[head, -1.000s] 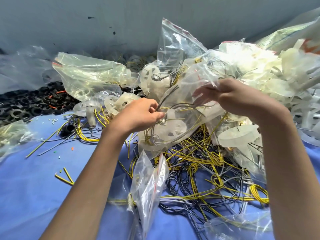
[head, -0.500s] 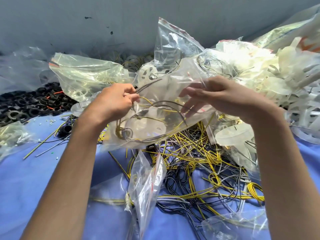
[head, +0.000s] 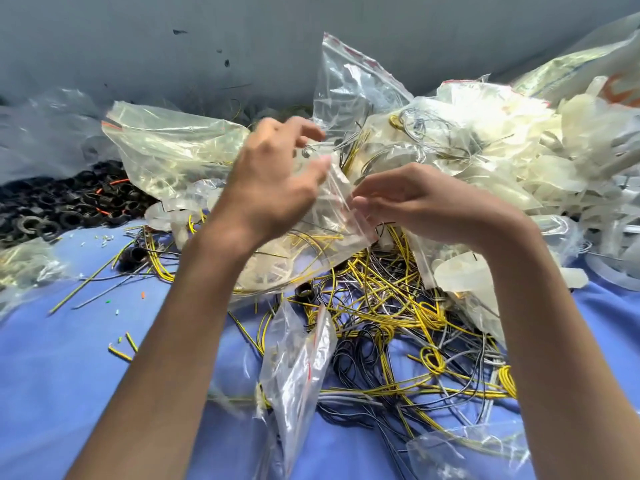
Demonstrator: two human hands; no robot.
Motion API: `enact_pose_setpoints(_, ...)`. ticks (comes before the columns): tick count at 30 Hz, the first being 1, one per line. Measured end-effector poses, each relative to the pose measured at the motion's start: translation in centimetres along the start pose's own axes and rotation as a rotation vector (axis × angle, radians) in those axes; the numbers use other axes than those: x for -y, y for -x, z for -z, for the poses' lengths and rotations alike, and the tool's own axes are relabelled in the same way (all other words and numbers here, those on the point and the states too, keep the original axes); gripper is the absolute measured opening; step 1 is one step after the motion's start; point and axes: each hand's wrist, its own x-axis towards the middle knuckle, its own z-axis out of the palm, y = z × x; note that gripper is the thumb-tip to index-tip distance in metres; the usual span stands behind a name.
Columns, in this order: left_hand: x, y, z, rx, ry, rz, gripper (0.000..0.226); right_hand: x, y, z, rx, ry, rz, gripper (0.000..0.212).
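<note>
At the left edge of the surface (head: 62, 375), a heap of black rings (head: 52, 209), parked well apart from the work. Just right of it, toward the back edge, a large yellowish bag (head: 166, 147) slumped on its side, apparently filled and put aside. Nearer the front, loose wire offcuts (head: 86, 289) scattered over the blue cover.

Then the left hand (head: 273, 192), raised above the middle of the surface. Thumb on the film at the upper corner of the zip bag (head: 304, 251), other fingers (head: 311, 133) loosely curled and parted above it. Too blurred to tell whether closed in a real pinch. Probably there to steady that corner and hold the mouth taut.

Zip bag itself up in the air between both hands, tilted, clear of the surface. A white plastic wheel (head: 266, 271) and a few coiled leads (head: 322, 237) sagging in its lower end. Held high, most likely, to let the contents drop away from the opening.

Below it, a small slack pouch (head: 298, 368) and a tangle of wires (head: 398, 323) spread toward the front edge.

Next the right hand (head: 426, 206), fingertips pressed against the thumb on the red-lined mouth strip, pinching it. Looks like working the seal.

At the right edge, heaped white plastic parts (head: 519, 150) in bags, within easy reach.
</note>
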Motion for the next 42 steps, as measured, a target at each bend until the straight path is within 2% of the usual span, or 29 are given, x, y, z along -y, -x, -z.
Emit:
enact_pose_setpoints(3,-1.2,0.5,-1.7,0.058,-0.010,-0.100,0.021,0.3,-0.2,0.0,0.025,-0.070,0.057,0.015)
enact_pose_setpoints(7,-0.4,0.1,-2.5,0.069,-0.230,0.120,0.026,0.5,0.0,0.3,0.063,-0.138,0.087,0.016)
enact_pose_setpoints(9,0.2,0.1,-2.2,0.082,-0.349,0.224,0.019,0.5,0.1,0.4,0.059,-0.173,0.087,0.015)
enact_pose_setpoints(11,0.8,0.0,-1.7,0.083,-0.360,0.267,0.014,0.6,0.2,0.5,0.052,-0.165,0.077,0.012)
enact_pose_setpoints(15,1.2,-0.1,-1.3,0.058,-0.310,0.309,0.037,0.8,0.4,0.7,0.054,-0.062,0.041,0.015)
enact_pose_setpoints(22,1.1,0.0,-0.5,-0.291,-0.225,0.225,0.046,1.3,0.4,0.2,0.099,0.029,0.001,0.015)
enact_pose_setpoints(26,0.4,0.0,0.8,-0.587,-0.185,0.104,0.057,1.4,0.4,0.2,0.129,0.041,-0.021,0.015)
enact_pose_setpoints(28,0.1,0.0,1.1,-0.621,-0.202,0.066,0.061,1.4,0.4,0.2,0.132,0.044,-0.028,0.014)
enact_pose_setpoints(31,0.3,0.3,0.9,-0.535,-0.237,0.090,0.065,1.2,0.5,0.3,0.130,0.043,-0.033,0.014)
enact_pose_setpoints(34,0.1,0.5,0.9,-0.526,-0.203,0.130,0.062,1.1,0.6,0.4,0.132,0.059,-0.037,0.016)
enact_pose_setpoints(38,-1.3,0.3,1.4,-0.498,-0.190,0.025,0.036,0.9,0.5,0.5,0.127,0.063,-0.053,0.019)
enact_pose_setpoints(40,-2.1,0.3,2.2,-0.281,-0.079,-0.093,0.014,0.7,0.4,0.5,0.127,0.083,-0.065,0.020)
enact_pose_setpoints(41,-2.4,0.5,2.6,-0.073,-0.015,-0.137,0.004,0.6,0.4,0.5,0.130,0.092,-0.066,0.019)
enact_pose_setpoints(42,-2.8,0.8,3.0,0.160,-0.007,-0.161,0.015,0.6,0.5,0.5,0.134,0.102,-0.066,0.017)
